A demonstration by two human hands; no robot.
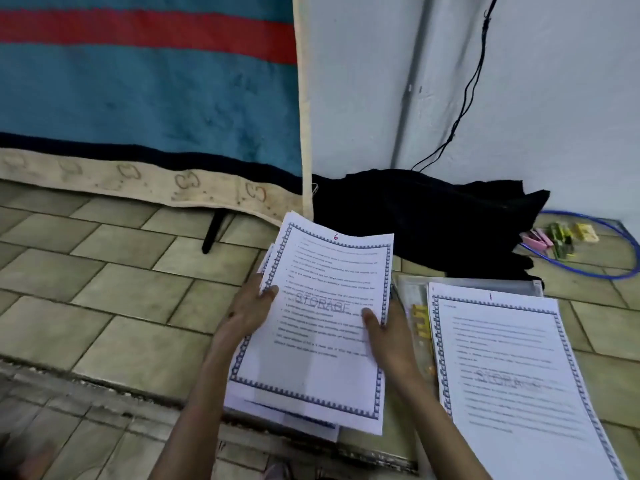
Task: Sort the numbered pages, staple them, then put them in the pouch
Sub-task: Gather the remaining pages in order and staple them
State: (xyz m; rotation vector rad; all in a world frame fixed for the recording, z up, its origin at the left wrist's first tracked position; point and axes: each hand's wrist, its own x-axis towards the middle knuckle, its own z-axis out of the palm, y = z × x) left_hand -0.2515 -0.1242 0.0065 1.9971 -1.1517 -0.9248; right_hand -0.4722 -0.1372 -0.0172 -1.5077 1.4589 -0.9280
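Note:
A stack of bordered pages (pixel 322 344) is held above the tiled floor; its top sheet bears a red 6 and the watermark STORAGE. My left hand (pixel 249 311) grips the stack's left edge, thumb on top. My right hand (pixel 386 336) grips its right edge, thumb on the top sheet. To the right, the page numbered 1 (pixel 509 368) lies on the floor, partly covering a clear pouch (pixel 415 306) that has yellow items inside. A pink stapler-like object (pixel 538 240) lies far right by the wall.
A blue and red blanket (pixel 149 98) hangs at the left. Black cloth (pixel 426 220) is heaped by the white wall, with a black cable above it. A blue hoop (pixel 620 258) surrounds small coloured items (pixel 564 239). A floor ridge (pixel 104 386) runs across near me.

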